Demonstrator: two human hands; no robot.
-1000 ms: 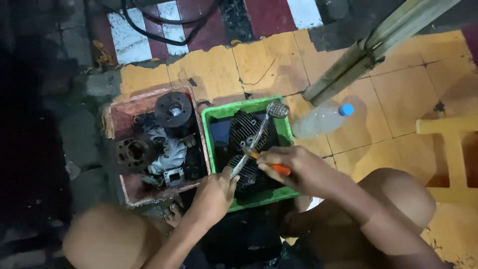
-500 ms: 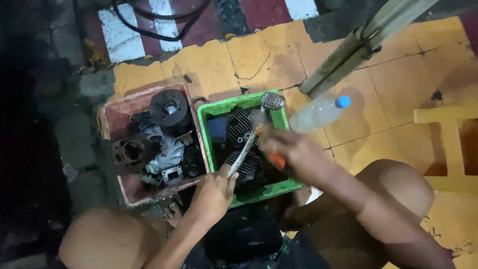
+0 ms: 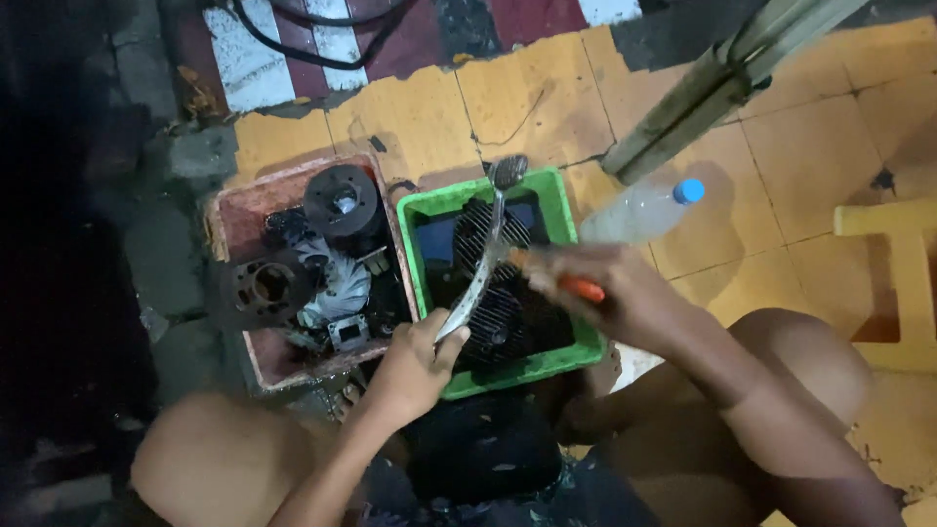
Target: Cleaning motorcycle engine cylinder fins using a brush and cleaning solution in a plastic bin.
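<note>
My left hand (image 3: pixel 415 361) grips the lower end of a curved metal lever (image 3: pixel 485 263) whose rounded tip rests at the far rim of a green plastic tray (image 3: pixel 556 210). Black finned engine parts (image 3: pixel 493 312) lie in that tray under the lever. My right hand (image 3: pixel 595 288) is blurred beside the lever's middle and is closed on a tool with an orange handle (image 3: pixel 583 289). Its tip touches or nearly touches the lever.
A reddish tray (image 3: pixel 239 210) on the left holds several dark round engine parts. A clear bottle with a blue cap (image 3: pixel 639 213) lies right of the green tray. A metal post (image 3: pixel 722 83) slants at the upper right, and a yellow chair (image 3: pixel 893 283) stands at the right edge.
My right hand has moved up and down along the lever with the orange-handled tool. My left hand has kept its hold on the lever's lower end.
</note>
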